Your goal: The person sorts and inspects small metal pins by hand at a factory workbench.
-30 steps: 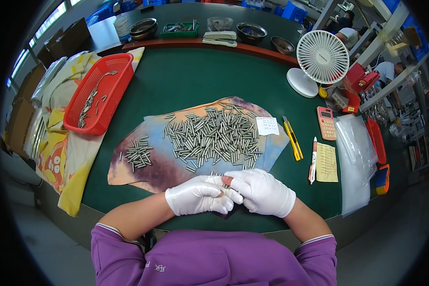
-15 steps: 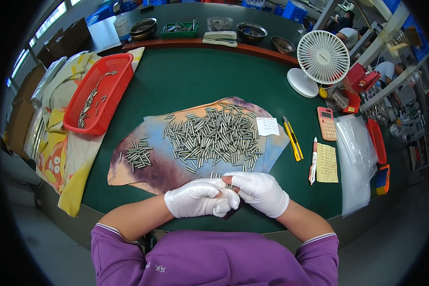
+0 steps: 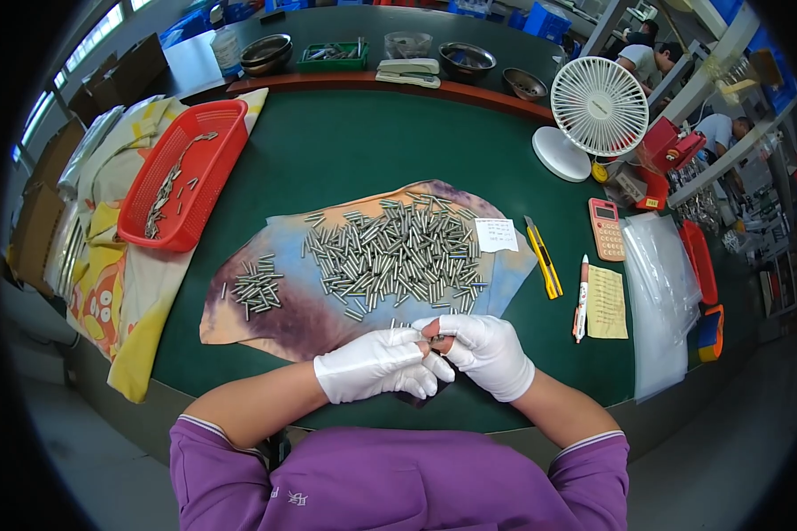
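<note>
My left hand (image 3: pixel 372 365) and my right hand (image 3: pixel 494 361) meet at the near edge of a tie-dyed cloth (image 3: pixel 305 332), both in white gloves with some bare fingertips. Their fingers are closed together around small metal pins (image 3: pixel 437 340), mostly hidden by the fingers. Just beyond the hands lies a large heap of short silvery metal pins (image 3: pixel 394 252). A smaller group of pins (image 3: pixel 255 288) sits apart on the cloth's left side. A few more pins (image 3: pixel 400 325) show right beside my left fingers.
On the left a red basket (image 3: pixel 230 146) with metal pieces rests on a patterned towel (image 3: pixel 137 354). To the right are a paper slip (image 3: pixel 497 235), yellow cutter (image 3: pixel 545 258), pen (image 3: pixel 583 299), note (image 3: pixel 607 305), pink calculator (image 3: pixel 607 230), plastic bags (image 3: pixel 660 310) and white fan (image 3: pixel 600 106).
My left hand has shifted slightly right and its fingers have straightened somewhat. The right fingers have moved a little over the held pins. The heaps look the same.
</note>
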The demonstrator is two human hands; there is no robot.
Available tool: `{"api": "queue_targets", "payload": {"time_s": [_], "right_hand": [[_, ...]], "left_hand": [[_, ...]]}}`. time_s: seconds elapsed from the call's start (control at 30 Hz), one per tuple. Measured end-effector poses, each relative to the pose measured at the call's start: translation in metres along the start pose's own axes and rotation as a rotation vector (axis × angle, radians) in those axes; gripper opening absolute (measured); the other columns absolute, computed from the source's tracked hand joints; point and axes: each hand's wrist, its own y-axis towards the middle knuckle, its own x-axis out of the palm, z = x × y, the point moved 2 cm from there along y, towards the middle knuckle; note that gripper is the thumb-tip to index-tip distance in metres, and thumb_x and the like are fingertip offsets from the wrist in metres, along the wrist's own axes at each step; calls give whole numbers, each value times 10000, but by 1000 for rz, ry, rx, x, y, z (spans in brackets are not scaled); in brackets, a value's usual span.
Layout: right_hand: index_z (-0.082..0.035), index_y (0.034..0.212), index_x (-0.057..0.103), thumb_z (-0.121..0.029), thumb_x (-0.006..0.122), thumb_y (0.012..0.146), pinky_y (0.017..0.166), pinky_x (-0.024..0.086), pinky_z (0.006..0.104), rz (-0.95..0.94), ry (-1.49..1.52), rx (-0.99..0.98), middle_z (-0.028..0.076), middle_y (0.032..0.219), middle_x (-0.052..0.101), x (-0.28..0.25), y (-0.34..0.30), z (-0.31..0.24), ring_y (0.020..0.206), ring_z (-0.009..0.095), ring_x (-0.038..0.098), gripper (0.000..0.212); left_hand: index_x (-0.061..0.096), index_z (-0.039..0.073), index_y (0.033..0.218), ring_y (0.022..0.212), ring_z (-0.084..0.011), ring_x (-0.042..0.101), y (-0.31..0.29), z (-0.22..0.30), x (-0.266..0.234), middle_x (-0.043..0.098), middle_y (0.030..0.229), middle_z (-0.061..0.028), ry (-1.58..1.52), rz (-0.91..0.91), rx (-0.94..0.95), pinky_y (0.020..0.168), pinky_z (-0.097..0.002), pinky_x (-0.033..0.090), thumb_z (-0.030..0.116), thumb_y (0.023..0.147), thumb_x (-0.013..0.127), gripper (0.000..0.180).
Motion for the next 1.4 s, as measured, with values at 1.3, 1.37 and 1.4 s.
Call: {"api": "queue_targets", "payload": {"time_s": [1.3, 1.37, 1.4], "right_hand": [[-67, 1114, 632, -287, 698, 888, 748, 536, 391, -43, -23, -425, 128, 1083, 679, -4, 10, -12, 859, 336, 669, 322], [-72, 1141, 635, -300, 678, 920, 755, 535, 393, 118, -48, -429, 125, 1077, 685, -9, 6, -6, 869, 322, 675, 320], [-72, 1145, 643, -302, 661, 939, 765, 535, 390, 152, -103, -402, 126, 1060, 691, -12, 4, -7, 873, 321, 676, 309]], "left_hand": [[557, 11, 1073, 638, -138, 521, 11, -2, -8, 634, 969, -134, -9, 221, -33, 434, -224, 359, 514, 1057, 345, 547], [548, 62, 1025, 644, -98, 508, 7, 7, -8, 633, 938, -106, 8, 199, 42, 464, -200, 386, 368, 1063, 432, 329], [549, 34, 1016, 640, -93, 494, 5, 11, -11, 629, 956, -112, -59, 237, 92, 445, -181, 368, 320, 1062, 422, 316]]}}
